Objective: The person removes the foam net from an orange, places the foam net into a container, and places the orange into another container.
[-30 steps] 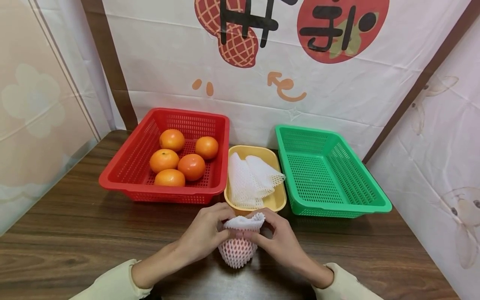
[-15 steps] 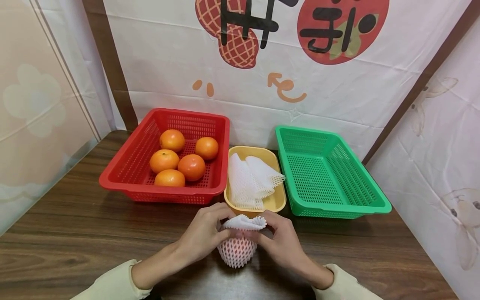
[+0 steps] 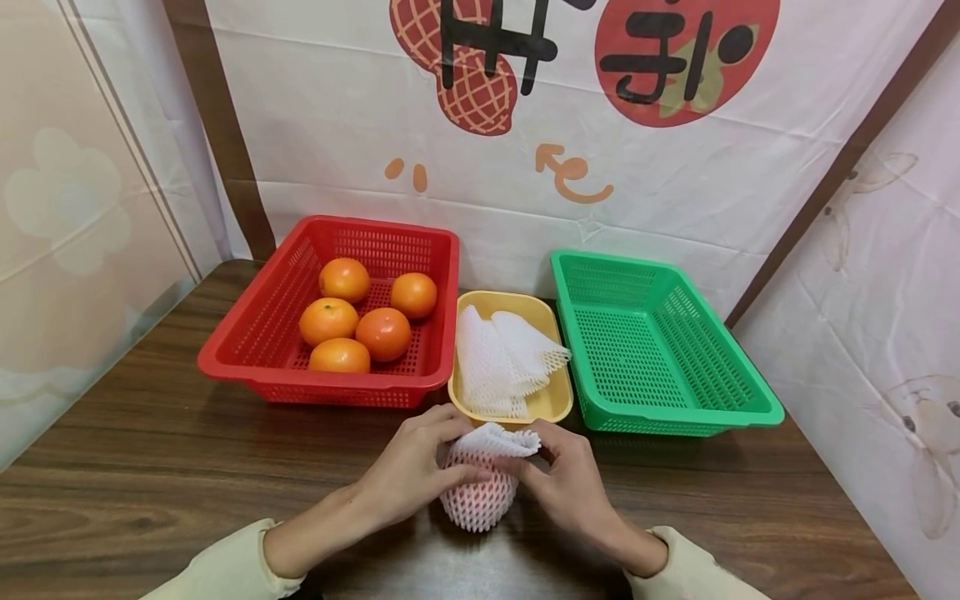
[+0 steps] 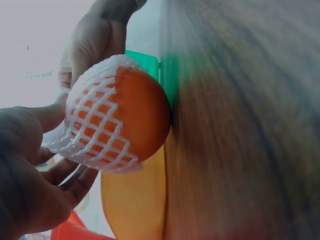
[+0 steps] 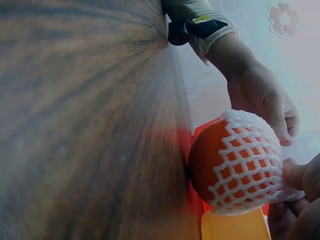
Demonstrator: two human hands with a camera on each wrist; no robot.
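Observation:
An orange (image 4: 147, 117) sits on the table, its lower part bare. A white foam fruit net (image 3: 478, 502) is stretched over the rest of it, with loose edges bunched at the top. My left hand (image 3: 408, 461) holds the net from the left, thumb across its front. From the other side my right hand (image 3: 572, 482) pinches the net near its upper end, as the right wrist view shows. Some fingertips of both hands are hidden behind the net in the head view.
A red basket (image 3: 330, 382) with several oranges stands at the back left. Beside it is a yellow tray (image 3: 553, 408) with white foam nets (image 3: 495, 362). To the right stands a green basket (image 3: 678, 417). A printed cloth (image 3: 322, 108) hangs behind them.
My left thumb has slid lower on the net's front, and the two thumbs have drawn apart. The net's top edge has shifted slightly right and stands higher on the left.

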